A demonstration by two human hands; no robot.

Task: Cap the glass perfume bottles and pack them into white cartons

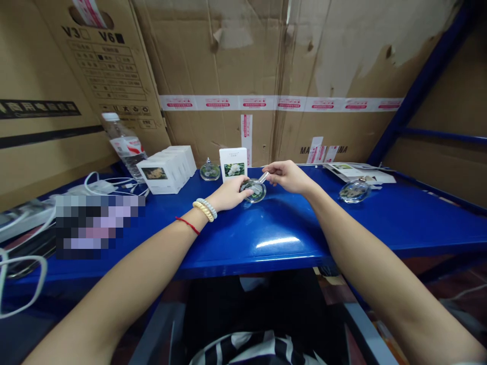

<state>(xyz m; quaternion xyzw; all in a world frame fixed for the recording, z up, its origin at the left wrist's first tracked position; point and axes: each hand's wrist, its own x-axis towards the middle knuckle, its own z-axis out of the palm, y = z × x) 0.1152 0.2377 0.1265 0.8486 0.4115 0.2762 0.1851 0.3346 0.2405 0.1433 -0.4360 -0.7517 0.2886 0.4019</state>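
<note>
Near the middle of the blue table, my left hand [230, 193] grips a round, clear glass bottle [257, 191] by its left side, the bottle tilted with its neck toward the upper right. The fingers of my right hand [285, 175] pinch a small silvery cap or top [264, 177] at the neck. Just behind my left hand stands a white box [233, 161] with a white-flower picture. To its left is another round glass bottle [210, 171] with a pointed top. A third glass bottle [354, 191] lies tilted on the right side.
White boxes [163, 176] stand in a row at the left, beside a leaning water bottle [127, 147]. White cables [99, 183] and a blurred item [95, 225] lie at far left. Flat printed cartons [359, 172] rest back right. Cardboard [213, 61] walls the blue table's [281, 258] back.
</note>
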